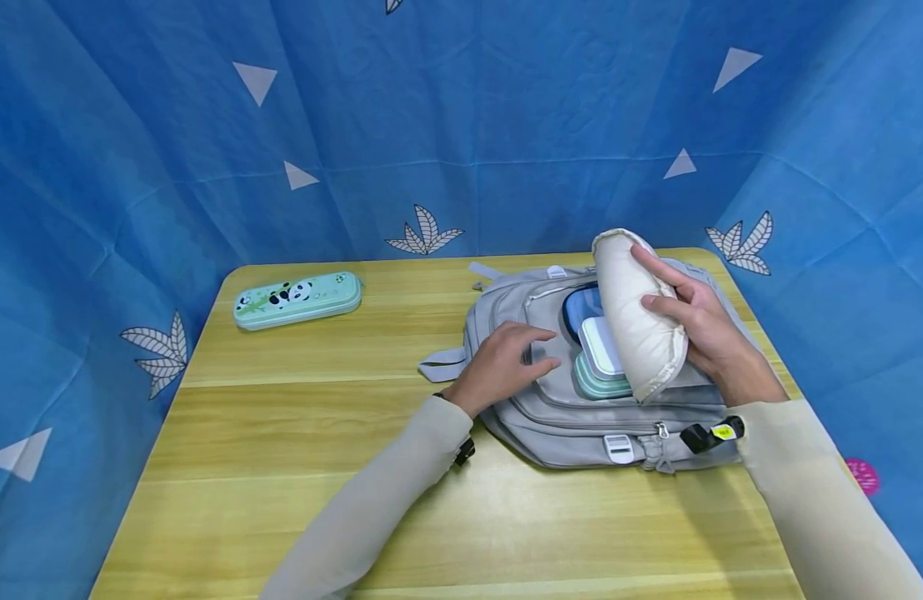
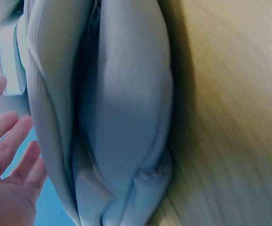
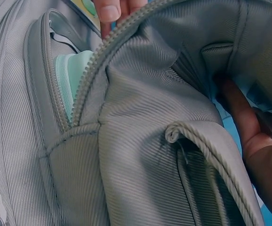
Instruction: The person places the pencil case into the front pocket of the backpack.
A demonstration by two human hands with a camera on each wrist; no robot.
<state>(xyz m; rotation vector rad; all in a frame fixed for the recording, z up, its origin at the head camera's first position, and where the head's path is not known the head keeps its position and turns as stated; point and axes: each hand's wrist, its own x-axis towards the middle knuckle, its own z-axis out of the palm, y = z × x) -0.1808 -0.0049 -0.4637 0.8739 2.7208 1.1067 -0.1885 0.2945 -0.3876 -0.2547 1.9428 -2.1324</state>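
Observation:
A grey backpack (image 1: 566, 446) lies on the wooden table. My right hand (image 1: 697, 321) grips a cream padded piece (image 1: 632, 325), tilted over the backpack's front; whether it is separate from the bag I cannot tell. Left of it show a blue case (image 1: 583, 307), a white case (image 1: 601, 348) and a mint case (image 1: 598, 385). My left hand (image 1: 505, 362) is over the bag's left part, thumb and forefinger apart, holding nothing. In the left wrist view its fingers (image 2: 13, 160) are spread beside grey fabric. The right wrist view shows my right hand (image 3: 258, 146) behind zip-edged fabric, near a mint item (image 3: 75, 77).
A mint pencil case (image 1: 300, 300) with pandas lies at the table's back left. A grey strap (image 1: 445, 364) extends left from the backpack. Blue curtain (image 1: 536, 108) surrounds the back and sides of the wooden table (image 1: 281, 450).

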